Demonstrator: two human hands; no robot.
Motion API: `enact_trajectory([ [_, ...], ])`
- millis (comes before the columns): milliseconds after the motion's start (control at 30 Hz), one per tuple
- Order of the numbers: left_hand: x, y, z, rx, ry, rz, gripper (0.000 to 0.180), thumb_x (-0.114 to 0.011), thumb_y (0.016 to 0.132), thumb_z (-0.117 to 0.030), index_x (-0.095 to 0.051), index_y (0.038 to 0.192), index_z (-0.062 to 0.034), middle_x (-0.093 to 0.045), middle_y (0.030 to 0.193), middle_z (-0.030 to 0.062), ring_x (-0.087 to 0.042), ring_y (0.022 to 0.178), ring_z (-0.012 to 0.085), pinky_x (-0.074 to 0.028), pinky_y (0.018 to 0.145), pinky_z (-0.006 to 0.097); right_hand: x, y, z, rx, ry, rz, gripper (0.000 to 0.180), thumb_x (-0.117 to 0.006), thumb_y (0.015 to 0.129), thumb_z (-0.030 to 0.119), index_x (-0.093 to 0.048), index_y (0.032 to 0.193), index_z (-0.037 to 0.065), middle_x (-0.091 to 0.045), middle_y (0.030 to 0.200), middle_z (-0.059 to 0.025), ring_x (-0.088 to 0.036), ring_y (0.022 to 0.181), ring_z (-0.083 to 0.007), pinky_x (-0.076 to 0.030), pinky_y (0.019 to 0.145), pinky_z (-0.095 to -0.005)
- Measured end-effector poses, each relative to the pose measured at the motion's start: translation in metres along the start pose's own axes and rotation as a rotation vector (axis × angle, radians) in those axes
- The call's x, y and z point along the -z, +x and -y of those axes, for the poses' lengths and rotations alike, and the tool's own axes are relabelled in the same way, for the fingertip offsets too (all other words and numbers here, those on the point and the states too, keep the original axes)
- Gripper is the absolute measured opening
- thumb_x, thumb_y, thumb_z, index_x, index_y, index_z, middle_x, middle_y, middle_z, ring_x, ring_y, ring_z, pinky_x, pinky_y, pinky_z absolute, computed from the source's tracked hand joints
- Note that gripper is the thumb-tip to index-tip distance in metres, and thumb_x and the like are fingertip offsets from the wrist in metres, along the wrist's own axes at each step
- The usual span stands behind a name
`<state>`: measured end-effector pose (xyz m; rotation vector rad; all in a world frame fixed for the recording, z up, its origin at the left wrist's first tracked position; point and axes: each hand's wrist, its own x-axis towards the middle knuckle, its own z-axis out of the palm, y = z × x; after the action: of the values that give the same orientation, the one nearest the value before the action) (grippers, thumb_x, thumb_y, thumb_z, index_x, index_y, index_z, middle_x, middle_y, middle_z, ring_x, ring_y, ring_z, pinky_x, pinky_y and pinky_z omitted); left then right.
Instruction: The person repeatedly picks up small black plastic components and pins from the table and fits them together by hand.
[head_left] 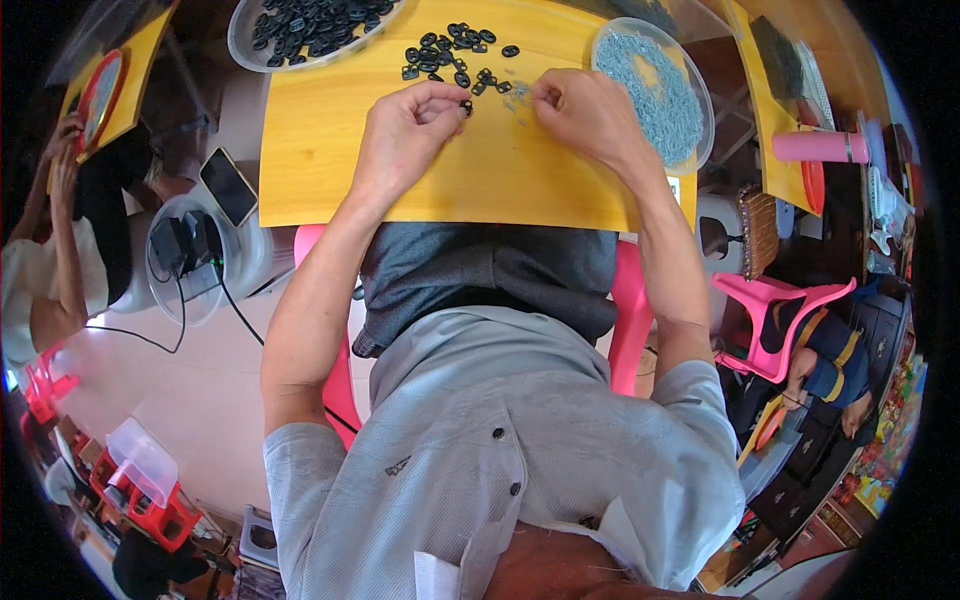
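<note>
At the yellow table (330,180), my left hand (405,135) pinches a small black plastic piece (467,107) between thumb and forefinger. My right hand (585,112) is closed, its fingertips pressed together beside a few small silvery pins (516,92) lying on the tabletop; whatever sits in that pinch is too small or hidden to make out. Just beyond both hands lie several loose black pieces (440,52), oval and with holes. A clear round tub (706,120) full of bluish-silver pins stands to the right of my right hand.
Another round tub (236,45), heaped with black pieces, stands at the table's far left. A phone (229,187) and black adapters (185,245) rest left of the table. Pink stools (765,320) stand at right. Other people sit at both sides, one with a hand (66,135) by a red-rimmed tray.
</note>
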<state>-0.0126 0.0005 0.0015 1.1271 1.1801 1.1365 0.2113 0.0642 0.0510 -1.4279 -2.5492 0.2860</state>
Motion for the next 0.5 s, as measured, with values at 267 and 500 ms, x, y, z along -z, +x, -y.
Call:
enact_trajectory([
  [267, -0.005, -0.001, 0.007, -0.02, 0.005, -0.073, 0.02, -0.066, 0.087, -0.005, -0.069, 0.105, 0.0018, -0.07, 0.084, 0.005, -0.064, 0.074, 0.007, -0.051, 0.068, 0.022, -0.001, -0.001, 0.014, 0.052, 0.166, -0.044, 0.013, -0.065, 0.081, 0.017, -0.071, 0.087, 0.006, -0.069, 0.073, -0.01, -0.068, 0.067, -0.0258, -0.052, 0.061, -0.0348],
  [500, -0.011, -0.002, 0.01, -0.06, 0.118, -0.123, 0.018, -0.066, 0.087, -0.006, -0.07, 0.104, 0.0008, -0.07, 0.08, 0.0043, -0.063, 0.071, 0.0063, -0.051, 0.066, 0.022, -0.025, 0.006, 0.025, 0.12, 0.215, -0.05, 0.014, -0.059, 0.081, 0.019, -0.069, 0.08, 0.009, -0.07, 0.078, -0.0096, -0.068, 0.074, -0.0314, -0.053, 0.065, -0.0439],
])
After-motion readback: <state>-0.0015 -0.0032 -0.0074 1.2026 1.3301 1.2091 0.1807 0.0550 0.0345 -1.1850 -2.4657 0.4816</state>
